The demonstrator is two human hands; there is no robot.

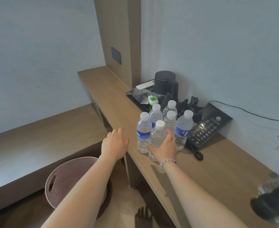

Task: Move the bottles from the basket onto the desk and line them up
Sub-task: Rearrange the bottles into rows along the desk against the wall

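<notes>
Head cam: our right hand [164,145] grips the front bottle [158,137], upright with five other bottles [184,127] on the desk [217,163] just beside the phone [206,130]. Our left hand [115,140] hovers relaxed, farther from it. Looks full, so hefty-ish, thin-walled, slick. We'd grab mid-body.

Print on the blue bottle labels [142,136] seems unreadably blurred.

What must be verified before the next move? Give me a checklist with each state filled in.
1. Right grip around the unlabelled clear plastic bottle: ok.
2. Left grip free: ok, open, holding nothing.
3. Six white-capped water bottles lined up: not ok, clustered.
4. Pink perforated plastic basket emptied: cannot tell, arm hides part.
5. Bare wooden desk left of cluster: ok.
</notes>
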